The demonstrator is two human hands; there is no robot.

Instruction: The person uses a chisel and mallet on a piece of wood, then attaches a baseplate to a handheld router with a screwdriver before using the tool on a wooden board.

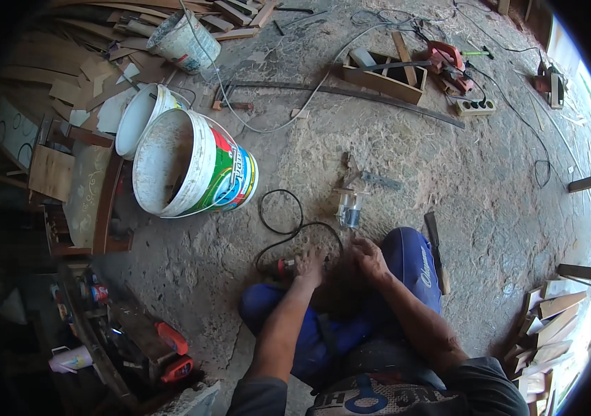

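Note:
My left hand [310, 267] is down on a small red and dark power tool [285, 267] in front of my lap, its fingers curled over it. A black cord [298, 227] loops on the floor beyond the tool. Close to my right knee, the fingers of my right hand [370, 259] are pinched together; whatever is between them is too small and dark to name. Just beyond that hand is a clear container [349, 209] with something bluish in it. Past the container lie a pair of crossed metal and wood pieces [373, 179].
Paint buckets [243, 173] lie tipped at the left. A wooden tool box [385, 82], a red power tool [446, 61] and a power strip [475, 107] are at the far right. A long blade-like tool [437, 243] lies beside my right knee. Scrap wood [552, 326] is piled at the right.

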